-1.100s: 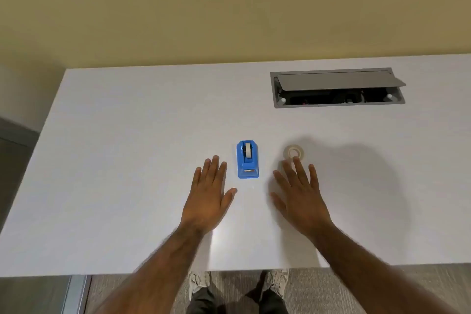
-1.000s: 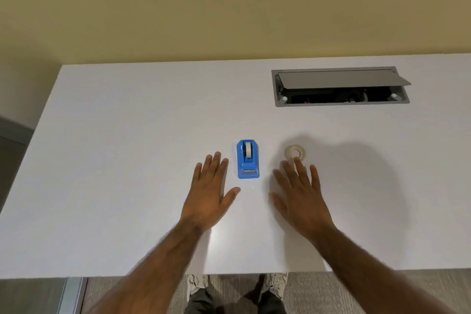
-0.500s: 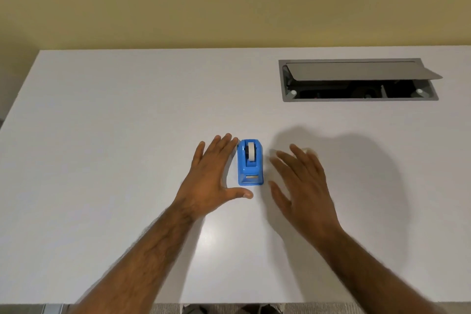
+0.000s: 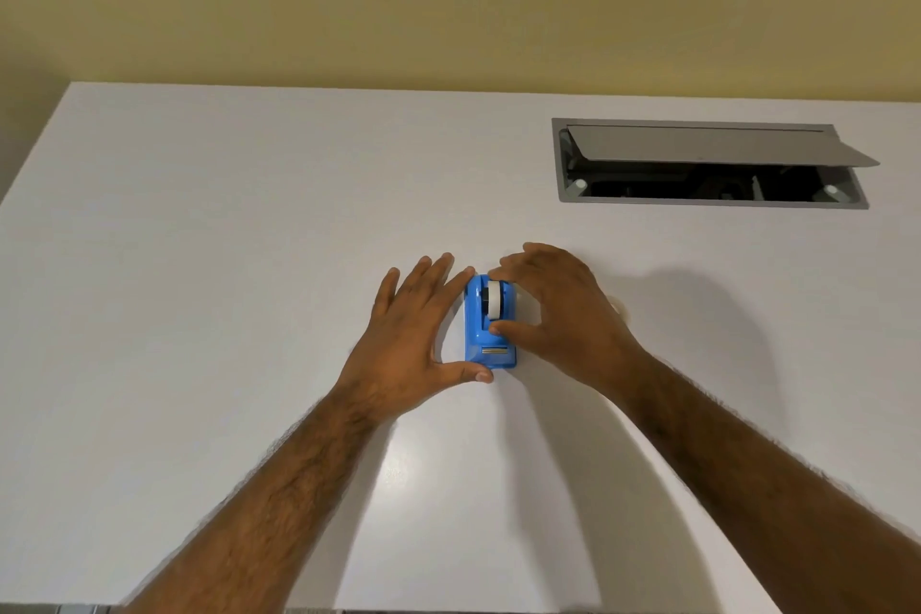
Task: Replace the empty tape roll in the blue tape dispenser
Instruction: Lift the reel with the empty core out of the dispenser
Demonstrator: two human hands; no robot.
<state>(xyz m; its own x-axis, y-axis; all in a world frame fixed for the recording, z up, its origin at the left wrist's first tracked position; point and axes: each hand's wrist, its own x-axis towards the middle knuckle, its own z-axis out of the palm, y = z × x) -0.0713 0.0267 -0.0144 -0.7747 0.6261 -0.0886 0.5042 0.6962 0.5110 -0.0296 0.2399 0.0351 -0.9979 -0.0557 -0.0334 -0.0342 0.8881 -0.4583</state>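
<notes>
The blue tape dispenser (image 4: pixel 479 339) stands on the white table (image 4: pixel 199 264), cutter end toward me, with a white roll (image 4: pixel 495 300) seated in its cradle. My left hand (image 4: pixel 413 339) brackets the dispenser's left side, forefinger tip at its far corner and thumb tip at its near edge. My right hand (image 4: pixel 558 319) arches over the right side, forefinger behind the roll and thumb just in front of it. Of the spare tape roll (image 4: pixel 616 305), only a pale sliver shows past my right hand.
A grey cable hatch (image 4: pixel 563 165) is set into the table at the far right, its lid (image 4: pixel 707 145) propped open over a dark cavity. A yellow wall runs behind the table. The near table edge lies at the bottom of the view.
Both hands have slid forward from flat on the table and closed in on the dispenser from either side. My right hand now covers the spare roll. The view has moved closer.
</notes>
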